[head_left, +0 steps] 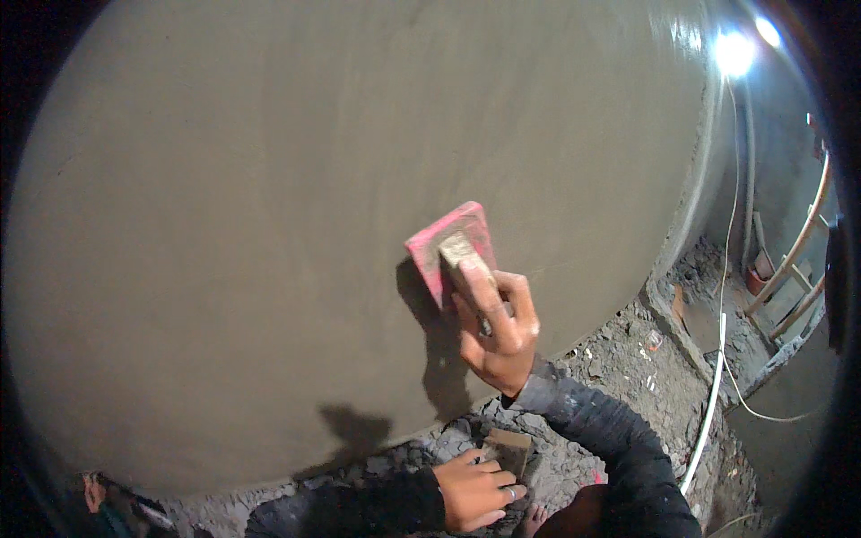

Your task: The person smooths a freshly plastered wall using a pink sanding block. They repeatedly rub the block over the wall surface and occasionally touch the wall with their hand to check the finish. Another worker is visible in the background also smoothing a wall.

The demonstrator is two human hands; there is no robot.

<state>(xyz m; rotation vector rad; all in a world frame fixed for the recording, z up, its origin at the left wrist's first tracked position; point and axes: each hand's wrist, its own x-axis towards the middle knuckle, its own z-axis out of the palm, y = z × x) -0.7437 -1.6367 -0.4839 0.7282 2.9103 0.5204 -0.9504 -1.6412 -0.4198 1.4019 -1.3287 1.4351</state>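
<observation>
Far left, it's all wall (269, 179): a broad sweep of grey plaster, smooth and even right across, looking wet-finished from the left rim to the bright lamp (734, 52) at upper right. Down at the bottom, the left hand (475, 491) rests low on the rubble floor (619, 359), fingers curled and a ring showing, just beside a small wooden block (508, 446) – touching it or merely next to it, I can't tell, and no firm grip shows. Moving across to centre, here's the action: the right hand (499, 330) is wrapped around the wooden handle of a pink float (451, 248), the float pressed flat against the plaster, tilted up to the left, its shadow falling just below it. Judging by the surface, most of the wall already reads smooth; only faint streaks show near the float, so this looks like late finishing work, with the ragged bottom edge above the debris seemingly left to tidy. Further right, a white pipe (713, 394) runs along the floor, a thin cable (728, 224) hangs down, and wooden poles (798, 242) lean in the corner
</observation>
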